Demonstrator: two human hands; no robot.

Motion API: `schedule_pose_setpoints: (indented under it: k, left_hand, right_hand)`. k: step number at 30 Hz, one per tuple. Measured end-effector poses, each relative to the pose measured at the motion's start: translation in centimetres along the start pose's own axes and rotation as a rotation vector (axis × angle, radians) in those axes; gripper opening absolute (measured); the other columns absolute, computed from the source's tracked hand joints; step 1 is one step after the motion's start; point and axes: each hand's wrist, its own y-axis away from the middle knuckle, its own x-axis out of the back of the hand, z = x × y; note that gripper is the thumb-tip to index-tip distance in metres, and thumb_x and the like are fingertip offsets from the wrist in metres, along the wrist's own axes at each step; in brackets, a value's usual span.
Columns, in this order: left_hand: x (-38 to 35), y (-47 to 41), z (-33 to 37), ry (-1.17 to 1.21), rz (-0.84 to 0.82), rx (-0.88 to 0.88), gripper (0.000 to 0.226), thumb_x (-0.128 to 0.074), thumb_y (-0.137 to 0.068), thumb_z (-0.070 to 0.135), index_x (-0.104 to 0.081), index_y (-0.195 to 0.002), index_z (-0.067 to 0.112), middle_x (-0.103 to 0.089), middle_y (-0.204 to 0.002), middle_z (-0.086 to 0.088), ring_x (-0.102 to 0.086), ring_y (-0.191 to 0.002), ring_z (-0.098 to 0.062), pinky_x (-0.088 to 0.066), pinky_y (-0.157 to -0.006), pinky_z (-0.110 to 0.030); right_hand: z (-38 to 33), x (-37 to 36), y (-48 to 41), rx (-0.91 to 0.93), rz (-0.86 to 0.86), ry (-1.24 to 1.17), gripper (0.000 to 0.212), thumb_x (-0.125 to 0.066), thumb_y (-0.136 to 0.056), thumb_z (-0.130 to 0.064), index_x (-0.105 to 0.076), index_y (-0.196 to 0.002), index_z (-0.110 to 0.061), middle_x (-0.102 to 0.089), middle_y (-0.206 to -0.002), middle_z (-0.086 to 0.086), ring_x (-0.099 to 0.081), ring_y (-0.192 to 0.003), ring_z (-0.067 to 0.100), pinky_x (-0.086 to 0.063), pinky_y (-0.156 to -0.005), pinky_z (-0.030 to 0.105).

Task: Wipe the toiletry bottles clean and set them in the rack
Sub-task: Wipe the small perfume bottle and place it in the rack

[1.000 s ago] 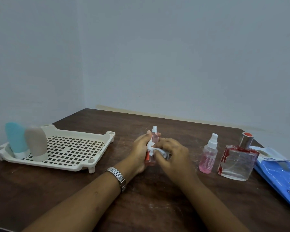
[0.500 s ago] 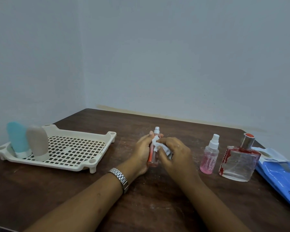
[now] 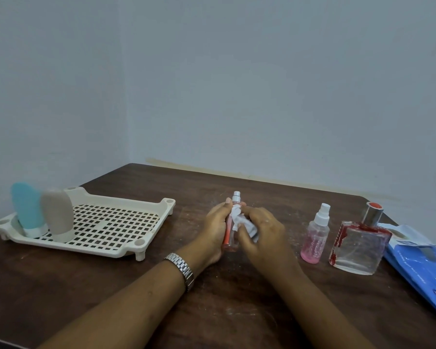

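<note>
The dark wooden surface (image 3: 237, 311) spreads before me. At ten o'clock from my hands sits the cream slotted rack (image 3: 126, 245); at four o'clock, by the right edge, lies a blue pouch (image 3: 423, 270). My left hand (image 3: 215, 230) and right hand (image 3: 264, 235) meet at the centre. At three o'clock stands a square glass bottle (image 3: 358, 245) with red trim. A teal bottle (image 3: 27, 210) and a beige bottle (image 3: 57, 215) stand cap-down, side by side, at the rack's nine o'clock end. A pink spray bottle (image 3: 314, 240) stands just beside the square one. The slim bottle (image 3: 230, 238) is upright, my left fingers curled round it. My right fingers pinch a crumpled white wipe (image 3: 242, 222) against its side.
</note>
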Motion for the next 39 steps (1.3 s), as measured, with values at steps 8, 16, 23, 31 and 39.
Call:
schedule_pose_setpoints:
  k: [8,16,23,31,39]
  left_hand:
    - [0.3,0.0,0.4,0.036,-0.011,-0.055,0.039,-0.034,-0.103,0.032,-0.063,-0.098,0.006,-0.067,-0.076,-0.008,-0.065,-0.066,-0.018,-0.055,-0.057,-0.025]
    - [0.3,-0.2,0.5,0.065,-0.077,-0.021,0.044,-0.031,-0.102,0.037,-0.061,-0.108,0.005,-0.07,-0.078,-0.008,-0.068,-0.069,-0.019,-0.055,-0.06,-0.029]
    - [-0.2,0.2,0.0,0.001,-0.066,-0.034,0.035,-0.042,-0.1,0.033,-0.061,-0.111,0.006,-0.068,-0.082,-0.008,-0.066,-0.067,-0.017,-0.052,-0.055,-0.025]
    - [0.2,-0.2,0.9,0.146,-0.027,-0.097,0.034,-0.034,-0.102,0.029,-0.056,-0.097,0.004,-0.068,-0.081,-0.015,-0.071,-0.074,-0.023,-0.058,-0.061,-0.032]
    - [-0.2,0.4,0.7,0.119,-0.115,-0.021,0.039,-0.034,-0.101,0.039,-0.059,-0.097,0.01,-0.07,-0.074,-0.007,-0.068,-0.064,-0.019,-0.055,-0.056,-0.027]
  right_hand:
    - [-0.5,0.1,0.2,0.078,-0.062,-0.053,0.013,-0.062,-0.08,-0.005,-0.068,-0.089,-0.012,-0.052,-0.085,-0.015,-0.05,-0.086,-0.011,-0.036,-0.069,0.0]
    - [0.4,0.0,0.0,0.027,0.035,-0.079,0.023,-0.061,-0.086,-0.006,-0.067,-0.107,-0.012,-0.064,-0.105,-0.004,-0.056,-0.093,-0.004,-0.041,-0.08,0.003]
    - [0.6,0.2,0.0,-0.022,0.061,-0.09,0.029,-0.056,-0.088,-0.003,-0.064,-0.114,-0.015,-0.058,-0.095,-0.009,-0.055,-0.087,-0.006,-0.039,-0.072,0.002]
    - [-0.5,0.4,0.1,0.076,-0.067,-0.159,0.017,-0.056,-0.076,-0.008,-0.071,-0.083,-0.013,-0.059,-0.087,-0.01,-0.053,-0.086,-0.009,-0.037,-0.067,0.001]
    - [0.1,0.4,-0.1,-0.027,0.049,-0.241,0.021,-0.058,-0.085,-0.006,-0.068,-0.101,-0.015,-0.063,-0.096,-0.011,-0.058,-0.092,-0.004,-0.044,-0.073,0.005]
